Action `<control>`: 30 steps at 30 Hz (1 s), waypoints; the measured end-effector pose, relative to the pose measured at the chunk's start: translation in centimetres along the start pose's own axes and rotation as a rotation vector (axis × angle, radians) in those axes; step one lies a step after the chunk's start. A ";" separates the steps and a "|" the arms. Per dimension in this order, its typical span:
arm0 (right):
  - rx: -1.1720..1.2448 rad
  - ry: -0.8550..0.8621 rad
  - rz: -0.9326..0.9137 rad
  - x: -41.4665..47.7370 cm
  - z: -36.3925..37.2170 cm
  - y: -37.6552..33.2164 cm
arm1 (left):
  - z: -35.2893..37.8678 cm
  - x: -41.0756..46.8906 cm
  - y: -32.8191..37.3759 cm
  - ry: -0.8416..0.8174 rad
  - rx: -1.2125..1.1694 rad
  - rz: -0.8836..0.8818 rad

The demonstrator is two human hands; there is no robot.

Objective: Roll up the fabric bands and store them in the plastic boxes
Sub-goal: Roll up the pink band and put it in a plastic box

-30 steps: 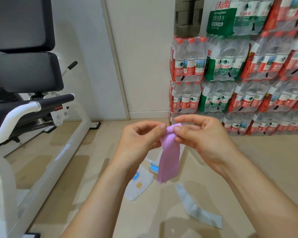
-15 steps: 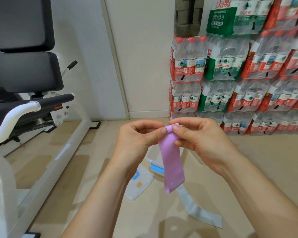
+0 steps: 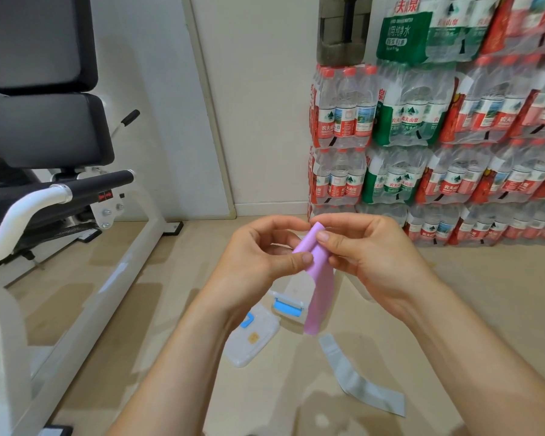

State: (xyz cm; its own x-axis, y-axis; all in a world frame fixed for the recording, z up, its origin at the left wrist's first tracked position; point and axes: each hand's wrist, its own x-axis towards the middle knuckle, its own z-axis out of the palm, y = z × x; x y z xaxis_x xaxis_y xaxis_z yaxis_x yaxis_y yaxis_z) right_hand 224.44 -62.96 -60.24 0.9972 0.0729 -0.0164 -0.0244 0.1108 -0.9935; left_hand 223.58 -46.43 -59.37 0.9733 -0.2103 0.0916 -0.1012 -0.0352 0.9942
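Note:
A pink fabric band [image 3: 319, 297] hangs in front of me, its top end curled over into the start of a roll. My left hand [image 3: 261, 262] pinches the rolled end from the left with thumb and fingers. My right hand [image 3: 368, 256] pinches it from the right. On the floor below lie a grey fabric band [image 3: 359, 379], a clear plastic box lid [image 3: 252, 341] with a blue clip, and a clear plastic box [image 3: 288, 305] with a blue latch, partly hidden behind the pink band.
A white and black exercise machine [image 3: 60, 196] fills the left side. Stacked packs of water bottles [image 3: 438, 136] line the wall at the right. The beige floor [image 3: 485, 294] stretches between them.
The top end of the pink band has been turned over into a small roll, and the hanging tail has become shorter. Both hands stayed at the same height.

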 end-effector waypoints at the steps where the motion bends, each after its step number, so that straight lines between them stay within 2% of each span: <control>1: 0.003 -0.010 0.006 0.0 0.0 0.0 | -0.1 0.0 0.0 -0.043 0.007 0.002; 4: 0.021 -0.042 0.042 0.0 -0.3 0.0 | -0.6 -0.1 0.1 -0.140 0.033 -0.007; 8: 0.050 -0.171 0.078 -0.1 -0.6 -0.2 | -0.8 -0.4 0.4 -0.218 0.118 0.010; 11: 0.075 -0.260 0.090 -0.2 -0.9 -0.4 | -0.8 -0.6 0.7 -0.183 0.163 0.032; 16: 0.070 -0.328 0.121 -0.2 -1.0 -0.4 | -0.5 -1.0 1.1 -0.241 0.162 0.051; 21: 0.104 -0.277 0.137 -0.1 -0.9 -0.2 | -0.8 -0.9 0.9 -0.215 0.119 0.064; 26: 0.073 -0.378 0.115 -0.5 -1.0 -0.6 | -1.1 -0.9 1.0 -0.197 0.073 0.080; 30: -0.015 -0.374 0.105 -0.4 -1.2 -0.5 | -1.3 -0.9 1.1 -0.187 0.054 0.067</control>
State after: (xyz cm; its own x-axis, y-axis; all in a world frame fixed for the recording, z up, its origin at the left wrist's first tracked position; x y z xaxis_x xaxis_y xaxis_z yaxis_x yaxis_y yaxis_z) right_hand 224.10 -64.25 -59.87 0.8946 0.4400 -0.0782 -0.1209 0.0697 -0.9902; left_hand 222.90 -45.01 -58.33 0.9095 -0.3914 0.1403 -0.1800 -0.0667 0.9814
